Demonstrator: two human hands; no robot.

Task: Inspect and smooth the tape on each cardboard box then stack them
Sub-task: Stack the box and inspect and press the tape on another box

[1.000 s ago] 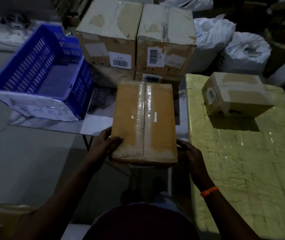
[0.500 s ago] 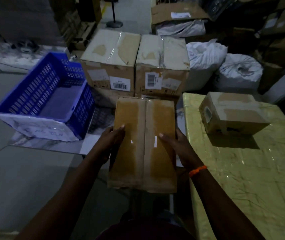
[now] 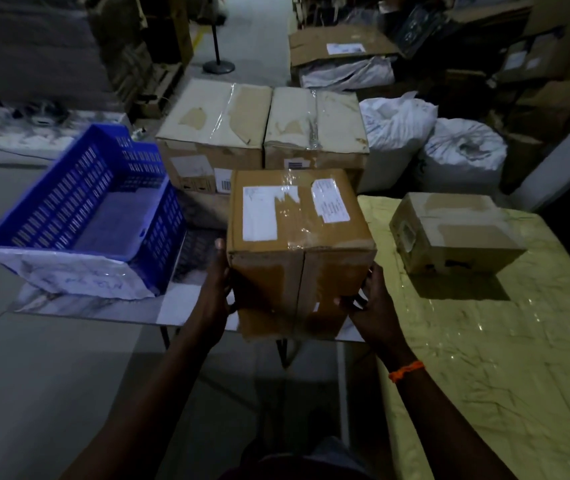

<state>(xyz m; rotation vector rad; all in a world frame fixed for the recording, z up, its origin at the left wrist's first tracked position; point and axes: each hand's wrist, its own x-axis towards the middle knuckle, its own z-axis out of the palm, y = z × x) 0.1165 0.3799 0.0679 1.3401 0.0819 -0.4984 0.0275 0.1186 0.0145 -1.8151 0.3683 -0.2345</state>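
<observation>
A brown cardboard box (image 3: 297,251) with white labels and clear tape on its top face stands in front of me, its taped seam face turned toward me. My left hand (image 3: 216,289) grips its left side, thumb at the upper edge. On the right side, my right hand (image 3: 368,306) holds the lower corner; an orange band is on that wrist. A second, smaller taped box (image 3: 456,233) rests on the yellow-covered table (image 3: 484,358) to the right.
A blue plastic crate (image 3: 86,216) sits on a low marble-patterned table (image 3: 103,306) at left. Two large taped cartons (image 3: 262,133) stand behind, with white sacks (image 3: 456,150) to their right. Stacked cartons fill the back right.
The box has been tipped up: the labelled face now points up and the seam face toward me. Both hands slid from its top to its sides.
</observation>
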